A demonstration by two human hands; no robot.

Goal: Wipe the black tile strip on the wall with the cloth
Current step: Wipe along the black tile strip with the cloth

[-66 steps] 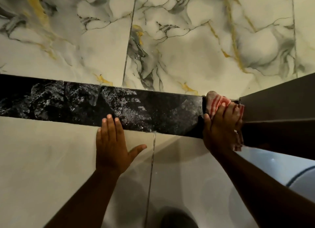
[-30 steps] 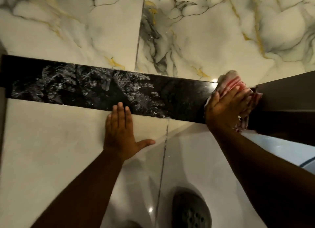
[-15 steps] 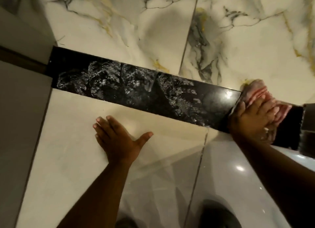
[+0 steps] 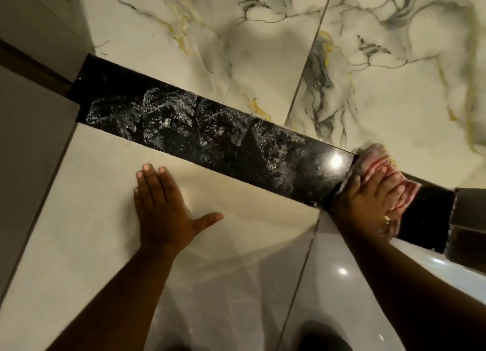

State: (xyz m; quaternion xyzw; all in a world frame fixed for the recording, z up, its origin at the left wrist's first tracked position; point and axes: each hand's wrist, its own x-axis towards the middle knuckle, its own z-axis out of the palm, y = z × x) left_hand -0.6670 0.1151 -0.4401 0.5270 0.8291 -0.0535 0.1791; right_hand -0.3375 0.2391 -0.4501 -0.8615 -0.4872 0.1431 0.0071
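The black tile strip (image 4: 210, 137) runs slanting across the wall from upper left to lower right, covered with soapy wet streaks on its left and middle parts. My right hand (image 4: 368, 203) presses a red-and-white striped cloth (image 4: 376, 164) flat against the strip near its right end, fingers spread over the bunched fabric. My left hand (image 4: 160, 208) lies flat and empty on the cream tile just below the strip, fingers together, thumb out to the right.
Marble-patterned tiles (image 4: 263, 61) with grey and gold veins fill the wall above. A dark grey panel (image 4: 468, 214) juts in at the right edge beside the cloth. A grey wall (image 4: 29, 145) meets the strip's left end. A dark shoe (image 4: 323, 335) shows at the bottom.
The view has swung left, so the strip's left end and the grey wall now show. My left hand slid down off the strip onto the cream tile. The cloth stays near the strip's right end.
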